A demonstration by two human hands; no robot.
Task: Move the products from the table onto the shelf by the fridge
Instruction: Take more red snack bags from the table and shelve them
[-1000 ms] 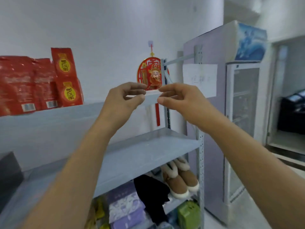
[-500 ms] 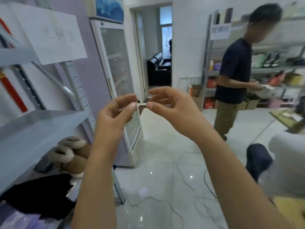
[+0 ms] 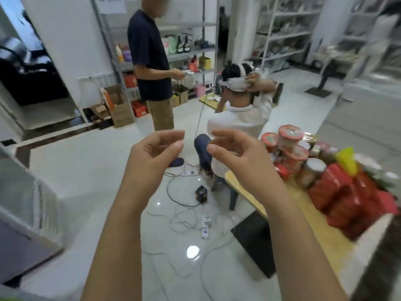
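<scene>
Parted since before: L grip [image 3: 152, 157], R grip [image 3: 236, 155], both loosely curled, empty.

View turned away from the shelf to the open room. The left hand [image 3: 152, 153] and right hand [image 3: 236, 153], earlier pinching a thin pale strip between their fingertips, are now drawn apart with fingers loosely curled; the strip no longer shows. The desk [image 3: 332, 242] enters at right, bearing red packets [image 3: 338, 192], lidded tubs [image 3: 288, 137] and jars [image 3: 312, 170]. A seated person [image 3: 238, 118] wearing a headset comes fully into view; the standing person [image 3: 149, 61] now appears left of centre.
</scene>
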